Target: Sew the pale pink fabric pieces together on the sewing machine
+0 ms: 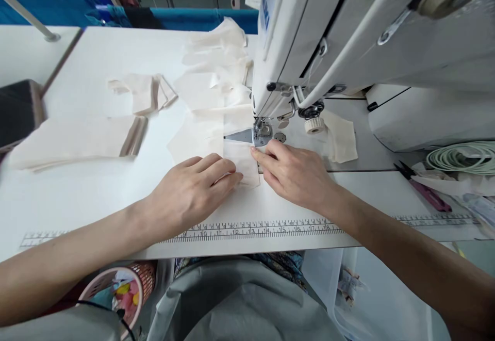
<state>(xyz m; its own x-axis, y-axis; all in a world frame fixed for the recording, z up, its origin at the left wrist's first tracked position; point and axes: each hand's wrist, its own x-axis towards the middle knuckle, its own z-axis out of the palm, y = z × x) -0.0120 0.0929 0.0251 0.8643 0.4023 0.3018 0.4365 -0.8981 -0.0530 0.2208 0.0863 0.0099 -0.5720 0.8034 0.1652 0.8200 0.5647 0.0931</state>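
Note:
A cream fabric piece (240, 154) lies flat on the white table in front of the sewing machine (309, 26). Its right edge sits just before the presser foot (263, 129). My left hand (197, 189) rests on the cloth's near left part, fingers bent and thumb close to the forefinger, gripping the cloth. At the cloth's right edge is my right hand (292, 173), its forefinger stretched to the fabric just below the foot and the other fingers curled under. More cream fabric pieces (204, 88) spread behind, reaching the machine's left side.
Stacked cream pieces (77, 140) and a smaller folded bundle (145, 93) lie to the left. A printed ruler strip (247, 231) follows the front edge. Purple-handled thread snips (429, 194) and coiled green cord (464, 163) are right. Below stands a pink basket (145, 279).

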